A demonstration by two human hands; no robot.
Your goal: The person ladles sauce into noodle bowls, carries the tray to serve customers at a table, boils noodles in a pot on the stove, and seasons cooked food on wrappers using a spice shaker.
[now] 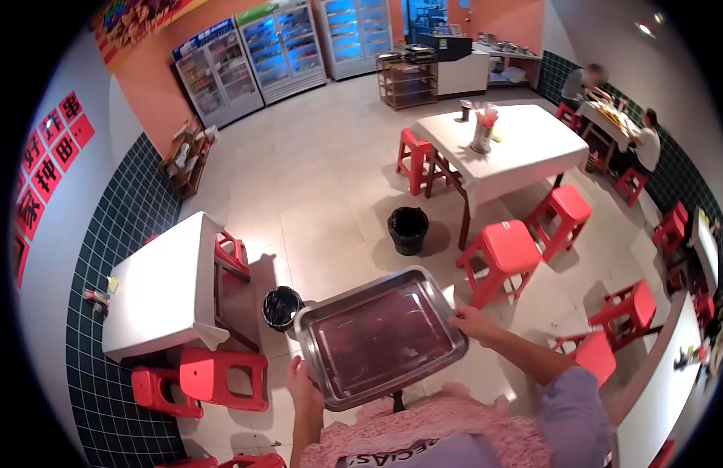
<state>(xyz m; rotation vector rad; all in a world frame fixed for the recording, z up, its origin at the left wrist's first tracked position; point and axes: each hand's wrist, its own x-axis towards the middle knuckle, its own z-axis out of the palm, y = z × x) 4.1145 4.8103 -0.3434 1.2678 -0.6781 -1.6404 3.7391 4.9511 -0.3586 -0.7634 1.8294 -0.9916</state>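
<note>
- We counted one metal tray (360, 296), two black-lined bins (408, 232) and three glass-doored fridges (279, 54).
- The tray was held before the body, above the floor; its long axis ran crosswise, the right end slanting away from us.
- Our left hand (304, 386) and right hand (472, 324) gripped its opposite ends, partly curled.
- Fingers beneath were hidden; we couldn't tell what made the tray's inside reddish.

"What do we see on the white-covered table (545, 132) right of centre?"
"We see a dark cup (465, 111) near a tall container (482, 139)."
"And the pale floor (322, 187) before us?"
"It bears red stools (504, 244) and black-lined bins (408, 232)."
</note>
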